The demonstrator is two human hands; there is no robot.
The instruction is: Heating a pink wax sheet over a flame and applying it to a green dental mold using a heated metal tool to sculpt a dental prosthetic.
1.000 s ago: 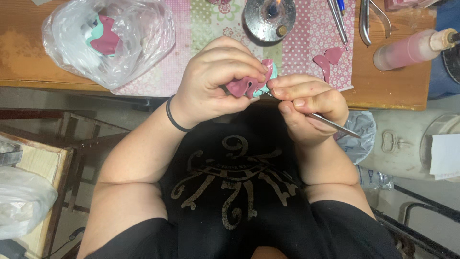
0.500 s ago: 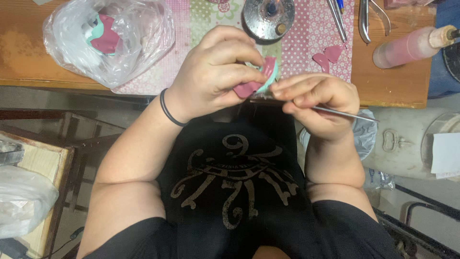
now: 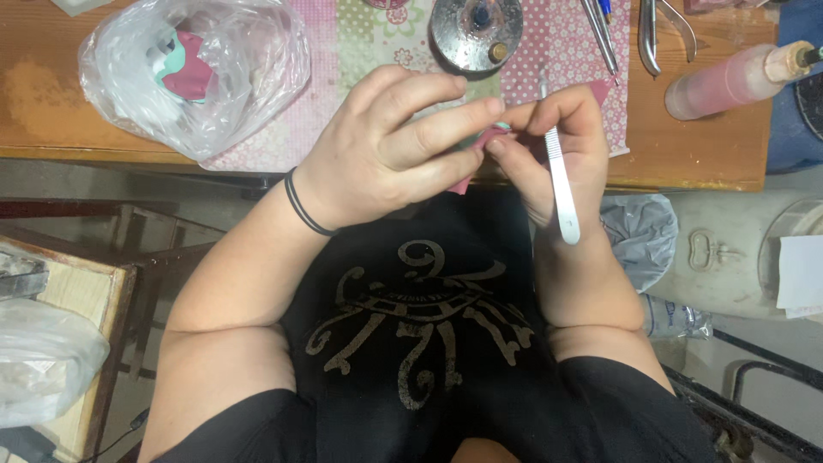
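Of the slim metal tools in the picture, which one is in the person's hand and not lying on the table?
The flat silver handle, gripped by the right hand and pointing down toward the body. The other tools lie on the patterned mat at the top.

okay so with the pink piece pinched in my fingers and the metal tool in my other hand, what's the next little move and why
Probably tilt the metal tool so its working end meets the pink piece. The right hand holds the tool with its handle hanging free, while the left hand pinches and mostly hides the piece.
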